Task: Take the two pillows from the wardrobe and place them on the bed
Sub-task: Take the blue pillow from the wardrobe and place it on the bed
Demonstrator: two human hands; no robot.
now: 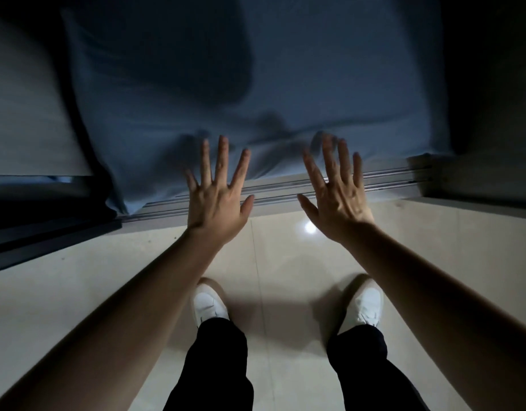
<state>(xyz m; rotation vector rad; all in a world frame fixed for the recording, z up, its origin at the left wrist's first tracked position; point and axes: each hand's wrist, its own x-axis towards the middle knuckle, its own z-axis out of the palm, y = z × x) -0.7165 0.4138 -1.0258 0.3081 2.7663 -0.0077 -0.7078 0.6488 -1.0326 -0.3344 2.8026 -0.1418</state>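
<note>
A large blue-grey pillow (300, 84) lies in the bottom of the dark wardrobe, its lower edge hanging over the sliding-door track (389, 179). My left hand (218, 197) is spread open just in front of the pillow's lower edge, fingers pointing at it. My right hand (335, 200) is spread open the same way, a little to the right. Neither hand holds anything. A second pillow cannot be made out. The bed is out of view.
A pale sliding door panel (27, 114) stands at the left with a dark frame (48, 232) below it. The wardrobe's right side (493, 99) is dark. Glossy beige floor tiles (285, 262) lie under my white shoes (209, 304).
</note>
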